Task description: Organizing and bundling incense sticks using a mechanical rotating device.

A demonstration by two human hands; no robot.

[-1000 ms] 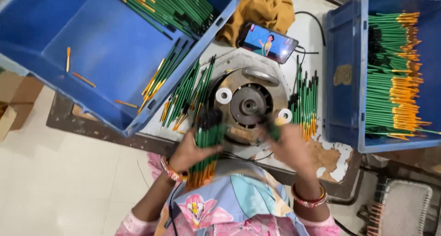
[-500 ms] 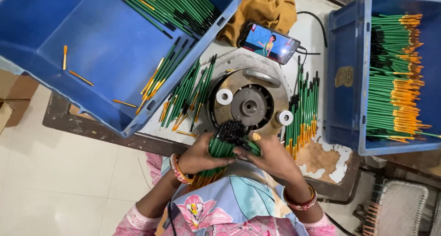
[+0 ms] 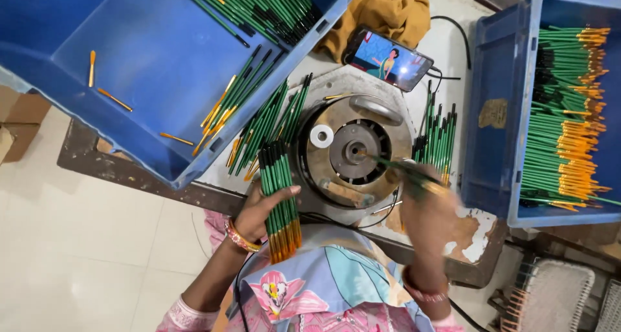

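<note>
Bundle of green pencils (image 3: 278, 199) gripped in the left hand (image 3: 262, 210), orange ends toward the body, dark tips pointing up at the round metal machine (image 3: 352, 152). Held just beside the machine's left rim, over the near edge of the tabletop (image 3: 446, 44). Fingers wrapped round the middle of the bundle, so its centre hidden; thumb lying across the front.

Right hand (image 3: 428, 210) smeared by motion, closed on a single green pencil (image 3: 401, 169) whose tip reaches toward the machine's central hub; exact grip hard to make out through the blur. Bangles on both wrists.

Small white ring (image 3: 321, 136) lying on the machine's face, left of the hub. Loose green pencils (image 3: 262, 122) fanned on the tabletop left of the machine, another small stack (image 3: 436, 138) to its right, partly hidden behind the blurred hand.

Tilted blue crate (image 3: 129, 80) at upper left, cut off by the picture edge, with green pencils in its top corner and a few short orange sticks scattered on its floor. Second blue crate (image 3: 495, 151) at right, packed with green pencils lying sideways, orange ends to the right, also cut off. Phone (image 3: 388, 59) with a lit screen propped behind the machine, against a mustard cloth (image 3: 381, 9). Person's flowered garment filling the bottom edge.
</note>
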